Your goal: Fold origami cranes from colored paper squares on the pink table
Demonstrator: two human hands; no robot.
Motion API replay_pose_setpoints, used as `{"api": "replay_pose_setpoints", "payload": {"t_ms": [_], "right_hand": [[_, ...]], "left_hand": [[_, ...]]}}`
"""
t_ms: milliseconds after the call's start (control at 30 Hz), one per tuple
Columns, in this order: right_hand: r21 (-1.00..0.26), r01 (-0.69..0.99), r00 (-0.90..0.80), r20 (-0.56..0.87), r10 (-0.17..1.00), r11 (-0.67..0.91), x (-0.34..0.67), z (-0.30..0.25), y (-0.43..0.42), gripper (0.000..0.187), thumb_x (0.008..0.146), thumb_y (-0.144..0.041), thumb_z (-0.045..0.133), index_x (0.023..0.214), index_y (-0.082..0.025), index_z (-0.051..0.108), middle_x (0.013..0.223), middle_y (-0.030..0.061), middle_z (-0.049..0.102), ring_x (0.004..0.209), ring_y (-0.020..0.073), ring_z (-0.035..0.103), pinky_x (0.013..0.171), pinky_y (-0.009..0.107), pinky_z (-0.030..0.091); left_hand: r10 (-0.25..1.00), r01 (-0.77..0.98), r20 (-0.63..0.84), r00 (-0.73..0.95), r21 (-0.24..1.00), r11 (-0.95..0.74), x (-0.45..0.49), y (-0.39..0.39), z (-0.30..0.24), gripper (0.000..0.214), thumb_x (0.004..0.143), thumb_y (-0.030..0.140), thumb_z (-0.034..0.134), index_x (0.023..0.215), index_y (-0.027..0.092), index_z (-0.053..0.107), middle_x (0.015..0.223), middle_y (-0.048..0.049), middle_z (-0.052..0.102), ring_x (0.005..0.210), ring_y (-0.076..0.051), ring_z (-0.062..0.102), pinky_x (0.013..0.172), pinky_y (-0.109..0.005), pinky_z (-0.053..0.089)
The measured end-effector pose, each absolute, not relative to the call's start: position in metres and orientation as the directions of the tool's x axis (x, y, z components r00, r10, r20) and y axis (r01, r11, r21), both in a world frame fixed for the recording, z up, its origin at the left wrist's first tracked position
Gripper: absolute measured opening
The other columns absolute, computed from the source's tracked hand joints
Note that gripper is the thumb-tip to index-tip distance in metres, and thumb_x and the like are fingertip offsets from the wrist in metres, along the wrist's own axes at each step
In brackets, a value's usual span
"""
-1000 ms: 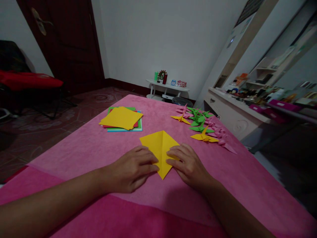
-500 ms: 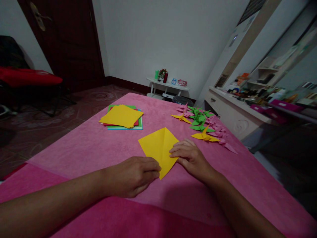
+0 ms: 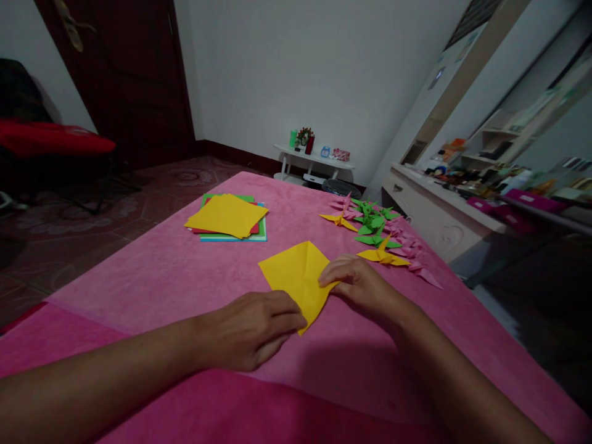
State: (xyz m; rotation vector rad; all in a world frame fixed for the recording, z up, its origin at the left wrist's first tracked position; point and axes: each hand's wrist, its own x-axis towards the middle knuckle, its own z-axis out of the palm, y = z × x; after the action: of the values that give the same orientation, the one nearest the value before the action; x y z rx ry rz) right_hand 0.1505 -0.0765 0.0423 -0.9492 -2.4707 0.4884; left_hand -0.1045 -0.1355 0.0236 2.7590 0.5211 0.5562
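Note:
A square sheet of yellow origami paper [image 3: 296,271] lies on the pink cloth with one corner toward me, crossed by faint crease lines. Its right corner is lifted a little, pinched between the thumb and fingers of my right hand [image 3: 354,277]. My left hand [image 3: 263,327] grips the lower left edge near the front corner, its curled fingers over the paper and pressing it on the table. The tip of that near corner shows just past my left fingertips.
Coloured paper squares [image 3: 226,216] lie stacked at the back left, yellow on top. Folded paper cranes [image 3: 374,222] in green, pink and yellow crowd the table's right side. Beyond stand a white side table [image 3: 314,157] and a cluttered dresser [image 3: 444,209].
My right hand has closed on the paper's right corner and raised it slightly. My left fingers have slid a little to the right over the near edge.

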Motion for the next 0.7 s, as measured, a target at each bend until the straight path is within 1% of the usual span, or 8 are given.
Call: {"api": "replay_pose_setpoints", "payload": {"t_ms": [67, 133, 233, 367, 533, 633, 700], "right_hand": [[-0.421, 0.547, -0.675, 0.289, 0.679, 0.724, 0.154, 0.043, -0.078, 0.011, 0.076, -0.015, 0.066, 0.082, -0.023, 0.07, 0.085, 0.0011, 0.072, 0.083, 0.0168, 0.063, 0.083, 0.034, 0.044], [-0.354, 0.565, -0.689, 0.295, 0.662, 0.745, 0.157, 0.043, -0.079, 0.015, 0.075, -0.013, 0.066, 0.084, -0.024, 0.07, 0.087, 0.001, 0.072, 0.085, 0.0174, 0.063, 0.083, 0.035, 0.043], [-0.26, 0.589, -0.696, 0.319, 0.644, 0.765, 0.16, 0.041, -0.081, 0.022, 0.074, -0.011, 0.065, 0.091, -0.025, 0.069, 0.094, 0.0017, 0.071, 0.09, 0.0188, 0.061, 0.086, 0.038, 0.042], [-0.202, 0.635, -0.668, 0.34, 0.662, 0.745, 0.164, 0.04, -0.084, 0.029, 0.074, -0.013, 0.064, 0.1, -0.026, 0.067, 0.102, 0.0036, 0.068, 0.099, 0.021, 0.058, 0.09, 0.042, 0.041], [-0.185, 0.702, -0.633, 0.282, 0.721, 0.688, 0.173, 0.044, -0.09, 0.033, 0.069, -0.014, 0.069, 0.101, -0.025, 0.066, 0.106, 0.0057, 0.065, 0.1, 0.0229, 0.057, 0.09, 0.044, 0.041], [-0.204, 0.716, -0.616, 0.262, 0.742, 0.667, 0.179, 0.043, -0.092, 0.033, 0.07, -0.014, 0.069, 0.1, -0.026, 0.067, 0.109, 0.0057, 0.063, 0.102, 0.0232, 0.055, 0.092, 0.046, 0.04], [-0.225, 0.713, -0.611, 0.266, 0.746, 0.664, 0.182, 0.04, -0.092, 0.028, 0.072, -0.014, 0.067, 0.097, -0.026, 0.068, 0.108, 0.0056, 0.063, 0.102, 0.0226, 0.056, 0.091, 0.046, 0.041]], "left_hand": [[0.454, 0.345, 0.304, 0.838, 0.352, -0.87, -0.102, -0.136, 0.024, 0.047, 0.085, 0.025, 0.048, 0.13, 0.016, 0.042, 0.125, -0.0133, 0.052, 0.109, -0.022, 0.051, 0.092, -0.035, 0.045], [0.487, 0.39, 0.293, 0.823, 0.331, -0.859, -0.098, -0.136, 0.023, 0.06, 0.081, 0.036, 0.054, 0.135, 0.015, 0.037, 0.133, -0.0155, 0.044, 0.114, -0.027, 0.047, 0.095, -0.041, 0.042], [0.508, 0.436, 0.261, 0.821, 0.287, -0.853, -0.089, -0.133, 0.021, 0.069, 0.077, 0.048, 0.055, 0.134, 0.015, 0.038, 0.135, -0.018, 0.042, 0.112, -0.032, 0.047, 0.092, -0.046, 0.042], [0.507, 0.451, 0.246, 0.826, 0.251, -0.857, -0.08, -0.128, 0.021, 0.071, 0.073, 0.054, 0.055, 0.131, 0.016, 0.043, 0.134, -0.0191, 0.044, 0.106, -0.033, 0.05, 0.086, -0.048, 0.044], [0.495, 0.452, 0.255, 0.831, 0.21, -0.867, -0.077, -0.124, 0.017, 0.072, 0.074, 0.06, 0.051, 0.133, 0.019, 0.041, 0.137, -0.0188, 0.041, 0.105, -0.034, 0.051, 0.082, -0.047, 0.044], [0.503, 0.461, 0.279, 0.818, 0.205, -0.864, -0.077, -0.125, 0.015, 0.067, 0.076, 0.058, 0.051, 0.13, 0.019, 0.044, 0.134, -0.0174, 0.044, 0.103, -0.033, 0.051, 0.08, -0.046, 0.044], [0.503, 0.46, 0.307, 0.808, 0.206, -0.864, -0.077, -0.127, 0.014, 0.058, 0.078, 0.053, 0.052, 0.124, 0.019, 0.049, 0.128, -0.0161, 0.05, 0.099, -0.03, 0.052, 0.08, -0.043, 0.045]]}}
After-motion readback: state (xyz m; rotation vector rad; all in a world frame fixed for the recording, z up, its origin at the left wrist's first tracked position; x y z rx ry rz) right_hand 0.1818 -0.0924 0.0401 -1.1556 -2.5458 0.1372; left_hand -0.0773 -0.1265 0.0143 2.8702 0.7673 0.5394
